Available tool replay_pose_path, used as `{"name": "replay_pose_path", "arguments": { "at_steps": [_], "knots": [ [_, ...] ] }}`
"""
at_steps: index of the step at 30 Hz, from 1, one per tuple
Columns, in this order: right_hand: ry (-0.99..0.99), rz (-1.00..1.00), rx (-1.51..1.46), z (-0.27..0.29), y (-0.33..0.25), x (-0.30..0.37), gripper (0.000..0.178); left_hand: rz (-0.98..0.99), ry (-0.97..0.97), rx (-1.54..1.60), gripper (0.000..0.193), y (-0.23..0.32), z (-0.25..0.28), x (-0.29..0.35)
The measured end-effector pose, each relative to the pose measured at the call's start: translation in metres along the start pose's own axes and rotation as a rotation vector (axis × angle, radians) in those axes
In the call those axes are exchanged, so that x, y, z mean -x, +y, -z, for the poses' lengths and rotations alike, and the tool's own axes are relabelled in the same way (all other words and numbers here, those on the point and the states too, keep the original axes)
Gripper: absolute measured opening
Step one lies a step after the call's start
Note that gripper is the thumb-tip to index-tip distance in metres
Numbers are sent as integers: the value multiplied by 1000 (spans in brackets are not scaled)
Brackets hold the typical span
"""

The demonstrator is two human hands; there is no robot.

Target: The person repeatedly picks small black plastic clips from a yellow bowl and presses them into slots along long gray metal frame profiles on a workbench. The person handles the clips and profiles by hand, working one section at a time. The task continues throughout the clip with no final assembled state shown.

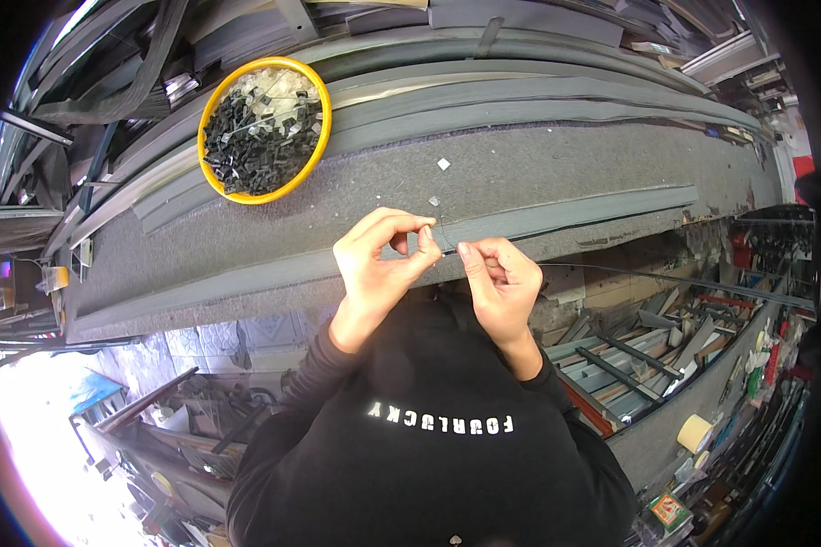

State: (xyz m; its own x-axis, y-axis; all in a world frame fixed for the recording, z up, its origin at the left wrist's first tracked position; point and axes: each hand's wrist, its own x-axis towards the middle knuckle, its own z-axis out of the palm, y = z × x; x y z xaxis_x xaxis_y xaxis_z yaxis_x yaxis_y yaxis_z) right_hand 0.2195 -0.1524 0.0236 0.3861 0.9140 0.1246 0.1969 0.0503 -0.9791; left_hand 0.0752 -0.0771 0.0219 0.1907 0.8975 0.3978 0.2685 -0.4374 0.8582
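My left hand is closed in a pinch, thumb against forefinger, at a thin dark cord that bends in a small loop between my hands. Beside it my right hand also pinches the cord, its other fingers curled in. From the right hand the cord trails off to the right past the bench edge. What exactly lies between the fingertips is too small to make out. Under both hands runs a long flat grey strip. Just beyond them lie a small clear piece and a small white square.
A yellow-rimmed basin full of small black and clear pieces stands at the far left of the grey-covered bench. Long grey profiles lie along the back. Frames and offcuts fill a rack at the near right, beside a tape roll.
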Motion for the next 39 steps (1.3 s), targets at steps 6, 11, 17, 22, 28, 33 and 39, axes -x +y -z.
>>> {"name": "replay_pose_path", "arguments": {
  "at_steps": [6, 11, 17, 22, 28, 33, 39],
  "knots": [
    [-96, -1, 168, 16, -9, -14, 13, -235, -230, -88, 19, -15, 18, -17],
    [-262, 8, 16, 12, -2, -21, 13, -379, -355, -123, 23, -16, 17, -19],
    [-279, -126, -237, 8, 17, -19, 11, -219, -355, 100, 21, -17, 10, -8],
    [-262, -161, -378, 8, 21, -17, 9, 191, -320, 305, 26, -16, 3, 6],
    [-369, -465, -627, 14, 17, -19, 9, -324, -244, 111, 25, -18, 2, 4],
    [-580, -692, -746, 21, 10, -13, 5, -458, -422, -36, 26, -18, 19, -8],
    [-377, -489, -544, 11, 3, -9, 3, 120, -685, 516, 21, -28, 21, -6]
  ]
}}
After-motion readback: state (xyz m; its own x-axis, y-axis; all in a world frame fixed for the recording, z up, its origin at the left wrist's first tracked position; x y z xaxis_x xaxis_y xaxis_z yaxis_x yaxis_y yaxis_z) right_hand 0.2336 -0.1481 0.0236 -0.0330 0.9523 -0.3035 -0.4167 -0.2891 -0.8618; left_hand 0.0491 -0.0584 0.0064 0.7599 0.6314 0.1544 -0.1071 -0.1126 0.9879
